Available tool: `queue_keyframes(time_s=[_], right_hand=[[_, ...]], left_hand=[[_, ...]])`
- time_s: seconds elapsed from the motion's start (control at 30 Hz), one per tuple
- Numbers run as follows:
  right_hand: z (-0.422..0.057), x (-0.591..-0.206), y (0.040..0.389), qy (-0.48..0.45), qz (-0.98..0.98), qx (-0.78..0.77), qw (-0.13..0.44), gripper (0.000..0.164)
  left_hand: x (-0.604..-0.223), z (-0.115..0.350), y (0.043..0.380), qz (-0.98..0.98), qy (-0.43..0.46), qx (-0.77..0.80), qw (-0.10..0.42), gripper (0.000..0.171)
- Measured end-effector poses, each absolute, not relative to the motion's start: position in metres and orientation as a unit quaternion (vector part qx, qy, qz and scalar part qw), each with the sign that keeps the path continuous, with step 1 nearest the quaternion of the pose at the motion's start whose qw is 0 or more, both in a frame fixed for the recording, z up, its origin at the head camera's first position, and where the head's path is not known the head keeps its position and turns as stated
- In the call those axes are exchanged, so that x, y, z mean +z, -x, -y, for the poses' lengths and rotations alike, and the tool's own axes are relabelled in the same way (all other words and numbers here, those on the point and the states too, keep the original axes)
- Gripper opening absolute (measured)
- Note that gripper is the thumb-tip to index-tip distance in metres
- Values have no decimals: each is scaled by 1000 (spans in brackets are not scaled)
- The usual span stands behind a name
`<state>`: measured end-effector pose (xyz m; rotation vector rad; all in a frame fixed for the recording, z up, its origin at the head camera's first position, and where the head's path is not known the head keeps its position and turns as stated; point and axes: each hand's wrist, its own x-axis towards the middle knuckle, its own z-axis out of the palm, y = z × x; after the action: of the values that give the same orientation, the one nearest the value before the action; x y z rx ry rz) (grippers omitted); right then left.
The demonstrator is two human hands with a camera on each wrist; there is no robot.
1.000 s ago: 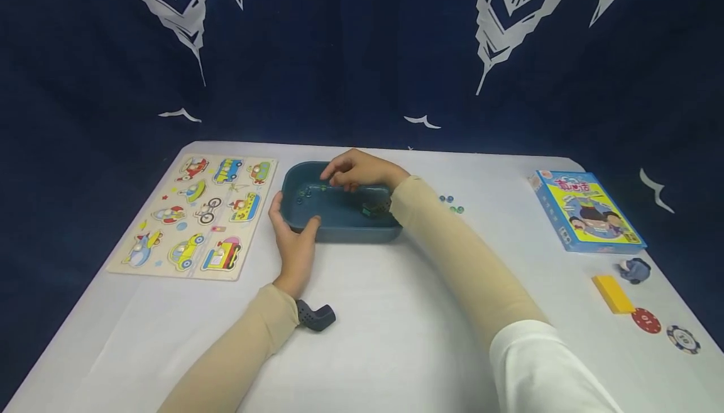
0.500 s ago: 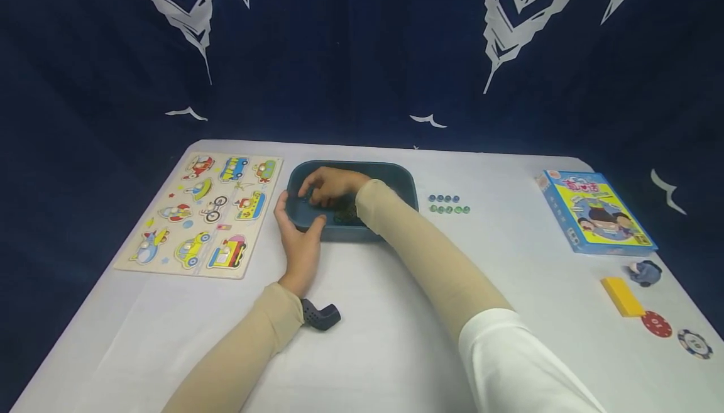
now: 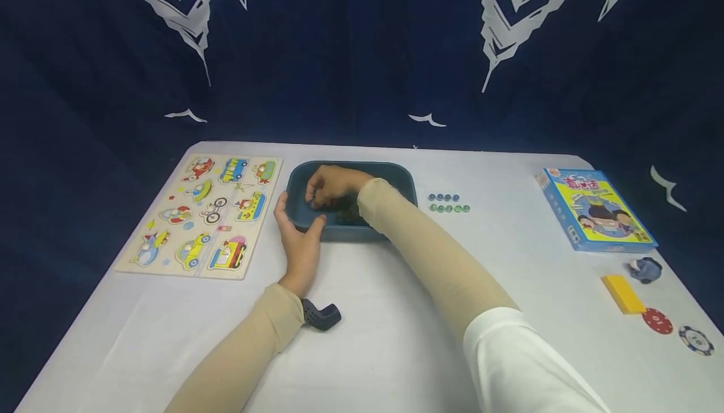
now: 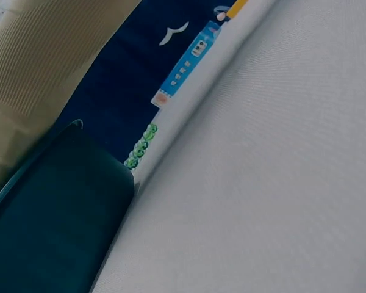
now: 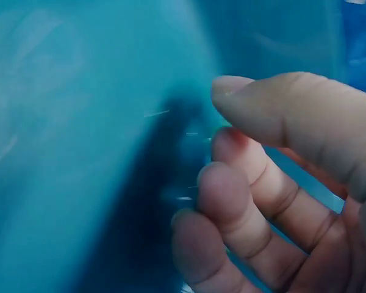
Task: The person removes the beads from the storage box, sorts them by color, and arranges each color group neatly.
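A dark teal plastic tray (image 3: 362, 232) stands on the white table in the head view; its front corner fills the lower left of the left wrist view. My left hand (image 3: 300, 246) grips its left front corner, thumb over the rim and fingers along the outer side. Inside the tray's left half is my right hand (image 3: 335, 185), fingers curled and pointing down. In the right wrist view its thumb and fingertips pinch a small glassy marble (image 5: 222, 125), mostly hidden. Blurred glints show beside those fingers. Blue marbles (image 3: 444, 198) and green marbles (image 3: 449, 209) form two rows right of the tray.
A wooden puzzle board (image 3: 195, 215) with vehicle pictures lies left of the tray. To the right are a boxed game (image 3: 599, 212), a small blue figure (image 3: 645, 269), a yellow block (image 3: 623, 294), a red chip (image 3: 657, 320) and a black-and-white chip (image 3: 696, 340).
My right hand has come down into the tray's left part, and its fingers have drawn together over the marbles there. The marble rows came into full sight. My left hand keeps its grip.
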<state>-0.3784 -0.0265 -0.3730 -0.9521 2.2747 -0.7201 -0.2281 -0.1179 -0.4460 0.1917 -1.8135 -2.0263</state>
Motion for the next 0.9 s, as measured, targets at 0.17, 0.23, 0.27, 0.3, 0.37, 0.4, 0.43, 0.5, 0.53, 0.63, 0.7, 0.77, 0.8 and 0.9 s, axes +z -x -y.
queue_keyframes(time_s=[0.17, 0.23, 0.27, 0.3, 0.37, 0.4, 0.43, 0.5, 0.53, 0.63, 0.7, 0.77, 0.8, 0.9], right_hand=[[1, -350, 375, 370, -823, -336, 268, 19], [-12, -340, 373, 378, -811, -366, 255, 21], [-20, -336, 372, 383, -805, -381, 246, 22], [-28, -332, 371, 387, -801, -392, 235, 22], [-45, -326, 368, 391, -793, -416, 214, 20], [-54, -323, 366, 388, -791, -427, 204, 20], [-63, -321, 364, 385, -791, -435, 192, 19], [-83, -318, 359, 371, -791, -454, 175, 18], [-92, -317, 357, 361, -791, -464, 169, 19], [-118, -319, 349, 330, -789, -496, 150, 22], [-134, -323, 345, 310, -788, -515, 133, 26], [-152, -329, 341, 292, -787, -531, 114, 26], [-161, -333, 340, 282, -788, -537, 104, 28], [-188, -347, 340, 244, -793, -553, 80, 28]], left_hand=[[-443, 116, 227, 659, -71, -720, 205, 82], [-443, 116, 226, 663, -69, -717, 202, 82], [-443, 116, 225, 665, -69, -716, 200, 82], [-443, 116, 225, 666, -70, -716, 197, 82], [-443, 117, 225, 665, -71, -718, 192, 83], [-443, 117, 225, 665, -71, -719, 189, 83], [-443, 117, 225, 665, -70, -720, 185, 83], [-437, 115, 221, 664, -71, -723, 175, 83], [-433, 115, 218, 665, -73, -723, 170, 83], [-422, 114, 211, 665, -77, -726, 158, 82], [-423, 115, 211, 663, -76, -727, 160, 82], [-432, 117, 216, 663, -74, -727, 166, 83], [-436, 118, 219, 662, -73, -726, 169, 83], [-442, 117, 222, 663, -73, -724, 177, 83]])
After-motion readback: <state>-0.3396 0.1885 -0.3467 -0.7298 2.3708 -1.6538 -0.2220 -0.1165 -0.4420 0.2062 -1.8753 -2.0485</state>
